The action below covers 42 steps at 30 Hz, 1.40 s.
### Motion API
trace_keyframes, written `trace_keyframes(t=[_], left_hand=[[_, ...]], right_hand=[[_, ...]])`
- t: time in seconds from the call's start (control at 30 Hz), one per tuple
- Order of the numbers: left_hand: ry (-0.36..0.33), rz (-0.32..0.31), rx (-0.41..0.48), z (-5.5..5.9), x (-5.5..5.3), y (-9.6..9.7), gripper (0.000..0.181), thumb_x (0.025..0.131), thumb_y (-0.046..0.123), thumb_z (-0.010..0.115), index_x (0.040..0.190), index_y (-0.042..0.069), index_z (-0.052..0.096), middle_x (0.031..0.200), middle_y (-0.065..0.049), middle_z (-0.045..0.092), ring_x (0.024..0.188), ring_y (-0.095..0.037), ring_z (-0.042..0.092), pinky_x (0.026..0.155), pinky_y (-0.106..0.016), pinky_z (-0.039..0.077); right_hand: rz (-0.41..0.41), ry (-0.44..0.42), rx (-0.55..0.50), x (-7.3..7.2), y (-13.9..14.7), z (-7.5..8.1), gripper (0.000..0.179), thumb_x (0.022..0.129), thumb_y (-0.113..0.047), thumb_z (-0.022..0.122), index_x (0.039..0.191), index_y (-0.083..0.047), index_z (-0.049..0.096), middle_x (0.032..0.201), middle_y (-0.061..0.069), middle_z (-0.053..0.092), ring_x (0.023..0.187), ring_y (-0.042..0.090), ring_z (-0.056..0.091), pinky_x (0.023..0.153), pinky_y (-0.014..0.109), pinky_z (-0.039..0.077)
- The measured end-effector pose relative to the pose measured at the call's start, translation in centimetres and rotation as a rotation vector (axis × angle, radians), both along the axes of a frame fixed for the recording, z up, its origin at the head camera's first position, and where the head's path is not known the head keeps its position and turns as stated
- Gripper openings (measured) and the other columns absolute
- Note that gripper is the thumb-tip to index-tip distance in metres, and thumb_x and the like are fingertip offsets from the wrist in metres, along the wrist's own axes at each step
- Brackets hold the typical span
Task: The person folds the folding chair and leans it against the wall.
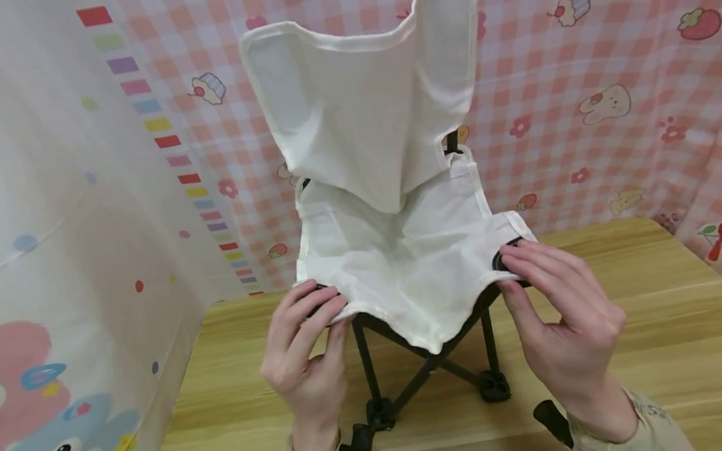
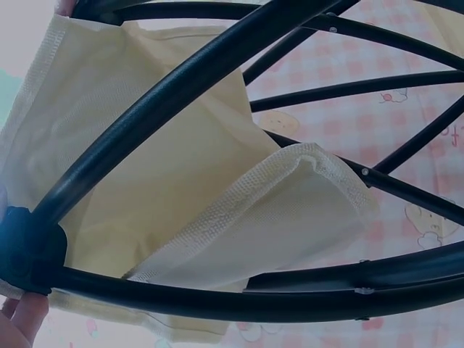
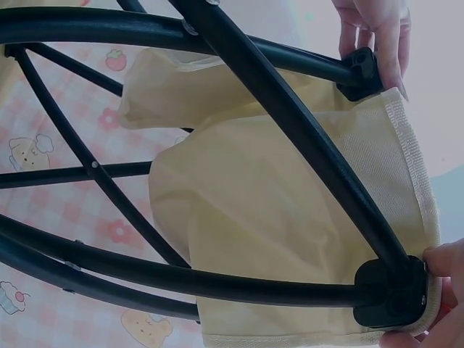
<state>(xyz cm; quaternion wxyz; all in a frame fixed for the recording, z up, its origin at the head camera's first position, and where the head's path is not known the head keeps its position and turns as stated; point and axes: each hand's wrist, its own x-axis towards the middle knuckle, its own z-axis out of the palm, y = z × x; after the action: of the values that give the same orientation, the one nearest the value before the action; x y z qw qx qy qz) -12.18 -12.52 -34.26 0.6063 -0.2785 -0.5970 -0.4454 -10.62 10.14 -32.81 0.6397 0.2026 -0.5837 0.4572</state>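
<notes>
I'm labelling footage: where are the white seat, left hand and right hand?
White seat (image 1: 391, 269), head view, central fabric.
Left hand (image 1: 304, 374), head view, thumb side.
Right hand (image 1: 567, 333), head view, thumb side.

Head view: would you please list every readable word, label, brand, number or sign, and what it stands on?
Right sleeve: lettering, possibly including "S"; too blurred to read.
Checked curtain: red lettering near the top, too small to read.
Folding chair: none visible.
</notes>
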Motion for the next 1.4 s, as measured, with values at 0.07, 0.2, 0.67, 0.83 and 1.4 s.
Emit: trace_keyframes(t=[0.07,0.2,0.67,0.83,1.4], left_hand=[[0.004,-0.003,-0.002,0.1,0.0,0.1,0.026,0.094,0.021,0.079,0.085,-0.003,0.080,0.087,-0.023,0.075,0.105,-0.031,0.074,0.101,-0.032,0.063],[0.007,0.000,-0.001,0.2,-0.1,0.3,0.025,0.094,0.021,0.079,0.085,-0.003,0.080,0.087,-0.023,0.075,0.105,-0.031,0.074,0.101,-0.032,0.063],[0.011,-0.002,-0.002,0.6,-0.2,0.8,0.025,0.093,0.021,0.080,0.085,-0.003,0.080,0.087,-0.022,0.076,0.103,-0.031,0.074,0.100,-0.032,0.063],[0.007,0.003,-0.005,0.8,-0.1,0.9,0.025,0.094,0.021,0.080,0.085,-0.002,0.080,0.087,-0.022,0.076,0.102,-0.031,0.074,0.100,-0.032,0.063],[0.004,0.001,-0.028,1.3,0.0,0.9,0.022,0.094,0.020,0.079,0.087,-0.001,0.081,0.088,-0.020,0.076,0.101,-0.033,0.073,0.101,-0.032,0.063]], right_hand=[[-0.002,0.001,-0.002,0.0,0.0,0.1,0.037,0.093,-0.023,0.082,0.090,0.014,0.078,0.088,0.030,0.077,0.106,0.017,0.078,0.101,0.024,0.062],[-0.004,-0.001,0.000,0.0,0.0,0.2,0.037,0.093,-0.023,0.082,0.090,0.013,0.078,0.088,0.030,0.077,0.105,0.017,0.078,0.101,0.023,0.062],[0.000,0.005,0.008,0.0,-0.1,0.5,0.036,0.094,-0.023,0.082,0.089,0.013,0.078,0.087,0.030,0.077,0.105,0.018,0.077,0.101,0.024,0.062],[-0.001,0.003,0.016,0.0,-0.2,0.7,0.036,0.094,-0.023,0.081,0.089,0.012,0.078,0.087,0.029,0.077,0.105,0.018,0.077,0.101,0.024,0.061],[-0.002,-0.002,0.050,0.0,-0.4,0.8,0.037,0.095,-0.026,0.080,0.090,0.011,0.079,0.087,0.030,0.076,0.105,0.018,0.077,0.102,0.024,0.061]])
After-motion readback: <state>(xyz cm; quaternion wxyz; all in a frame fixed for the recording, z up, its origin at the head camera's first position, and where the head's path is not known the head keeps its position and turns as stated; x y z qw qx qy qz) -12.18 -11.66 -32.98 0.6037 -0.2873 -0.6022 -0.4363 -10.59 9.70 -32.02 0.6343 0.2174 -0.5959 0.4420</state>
